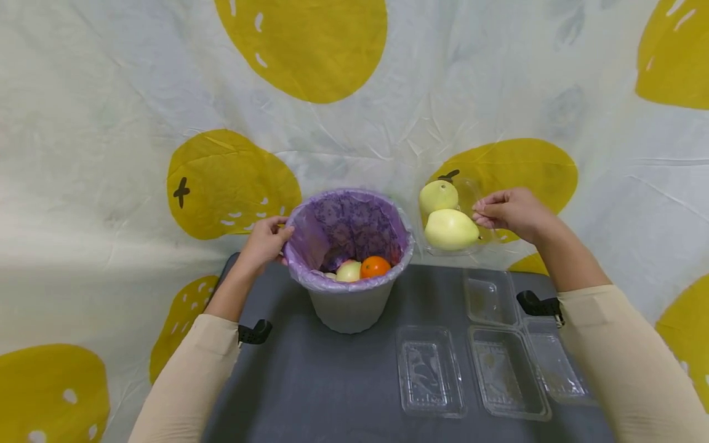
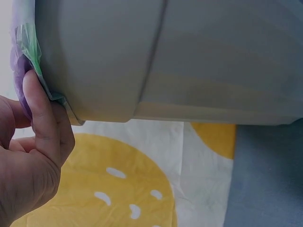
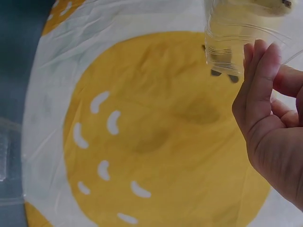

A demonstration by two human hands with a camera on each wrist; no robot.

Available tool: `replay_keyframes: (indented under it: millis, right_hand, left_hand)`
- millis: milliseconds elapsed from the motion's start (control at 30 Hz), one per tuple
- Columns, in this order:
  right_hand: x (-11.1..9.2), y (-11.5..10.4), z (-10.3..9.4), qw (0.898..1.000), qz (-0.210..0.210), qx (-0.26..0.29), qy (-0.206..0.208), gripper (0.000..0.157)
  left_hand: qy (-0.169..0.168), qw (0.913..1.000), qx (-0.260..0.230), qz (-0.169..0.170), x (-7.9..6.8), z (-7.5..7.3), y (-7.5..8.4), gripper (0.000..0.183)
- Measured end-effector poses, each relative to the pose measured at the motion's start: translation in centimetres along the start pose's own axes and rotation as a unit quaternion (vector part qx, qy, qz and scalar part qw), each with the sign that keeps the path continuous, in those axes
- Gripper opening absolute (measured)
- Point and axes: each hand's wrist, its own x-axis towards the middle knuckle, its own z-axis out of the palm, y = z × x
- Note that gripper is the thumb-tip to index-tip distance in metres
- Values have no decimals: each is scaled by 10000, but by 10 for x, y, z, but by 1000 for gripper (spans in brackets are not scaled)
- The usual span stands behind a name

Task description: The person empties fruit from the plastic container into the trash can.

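Note:
In the head view my left hand (image 1: 260, 244) grips the left rim of a pale bin (image 1: 351, 307), pinching the purple plastic liner (image 1: 310, 231) folded over its edge. An orange (image 1: 375, 266) and a pale round fruit (image 1: 349, 271) lie inside, with other contents partly hidden. To the right of the bin, raised off the table, is a clear plastic container (image 1: 469, 189) pinched at its right edge by my right hand (image 1: 520, 214). It holds two yellow-green fruits, one rounded (image 1: 439, 197) and one pear-shaped (image 1: 451, 230). The left wrist view shows fingers (image 2: 42, 118) curled under the bin rim.
Several clear plastic containers lie on the right of the dark table (image 1: 327, 381), among them one at the front (image 1: 402, 369) and one beside it (image 1: 476, 369). A white cloth (image 1: 111, 154) with yellow fruit prints hangs behind the table.

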Motion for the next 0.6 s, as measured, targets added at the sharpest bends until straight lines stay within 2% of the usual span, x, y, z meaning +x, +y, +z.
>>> replay_keyframes:
  millis: [467, 600]
  right_hand:
    - [11, -44, 22, 9996, -157, -199, 104, 47]
    - [17, -56, 30, 9997, -239, -43, 35, 45]
  left_hand:
    - [23, 10000, -6, 14, 2, 2, -2, 46]
    - [5, 10000, -61, 16, 3, 2, -1, 47]
